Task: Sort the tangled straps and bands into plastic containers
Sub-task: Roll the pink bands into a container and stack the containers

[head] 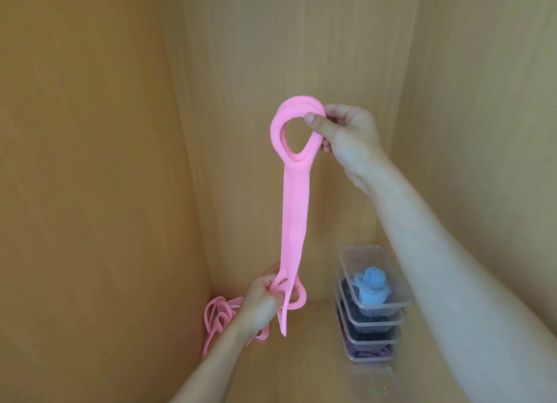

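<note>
Pink band (291, 209) hangs taut, right hand (346, 134) pinching its coil, left hand (262, 294) gripping below; containers (373, 306) hold sorted bands, while a pink tangle (220, 315) left of them waits.

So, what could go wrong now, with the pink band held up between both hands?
The pink band may be tangled at its lower end with the pink pile beside the left hand, so pulling could drag it all up. The right hand only pinches the loop, which might slip.

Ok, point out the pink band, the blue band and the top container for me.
pink band (291, 218), head view, flat middle stretch.
blue band (372, 286), head view, coiled bundle.
top container (358, 248), head view, far rim.
</note>
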Available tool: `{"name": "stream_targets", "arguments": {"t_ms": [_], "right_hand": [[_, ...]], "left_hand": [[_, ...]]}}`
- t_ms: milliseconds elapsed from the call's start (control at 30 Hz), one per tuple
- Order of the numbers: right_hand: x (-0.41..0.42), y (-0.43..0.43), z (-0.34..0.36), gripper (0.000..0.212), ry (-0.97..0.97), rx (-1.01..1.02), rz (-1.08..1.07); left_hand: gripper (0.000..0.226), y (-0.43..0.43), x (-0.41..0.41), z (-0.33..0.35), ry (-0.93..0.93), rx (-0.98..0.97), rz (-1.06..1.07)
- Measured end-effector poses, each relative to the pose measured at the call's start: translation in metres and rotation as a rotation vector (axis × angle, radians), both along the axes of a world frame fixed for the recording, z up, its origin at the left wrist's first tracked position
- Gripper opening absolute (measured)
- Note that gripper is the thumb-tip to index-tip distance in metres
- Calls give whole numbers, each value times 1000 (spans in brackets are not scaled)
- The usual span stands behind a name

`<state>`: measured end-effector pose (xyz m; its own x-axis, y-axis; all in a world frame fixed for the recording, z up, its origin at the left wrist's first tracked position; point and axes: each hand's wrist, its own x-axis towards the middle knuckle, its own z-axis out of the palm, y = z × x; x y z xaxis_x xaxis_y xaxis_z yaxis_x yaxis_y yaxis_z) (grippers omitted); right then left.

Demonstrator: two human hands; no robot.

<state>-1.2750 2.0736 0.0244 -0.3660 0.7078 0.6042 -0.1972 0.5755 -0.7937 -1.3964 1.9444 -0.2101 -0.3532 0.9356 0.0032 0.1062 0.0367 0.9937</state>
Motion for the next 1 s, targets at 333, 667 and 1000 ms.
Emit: {"name": "stream_targets", "arguments": {"t_ms": [333,667,1000], "right_hand": [[8,-1,25,7,9,67,-1],[8,-4,24,6,-26,75,-63],[10,-9,25,7,-11,86,-29]], "left_hand": [[36,13,-1,9,17,109,46],[6,-9,11,6,25,227,-124],[25,-26,1,8,-61,127,232]]}}
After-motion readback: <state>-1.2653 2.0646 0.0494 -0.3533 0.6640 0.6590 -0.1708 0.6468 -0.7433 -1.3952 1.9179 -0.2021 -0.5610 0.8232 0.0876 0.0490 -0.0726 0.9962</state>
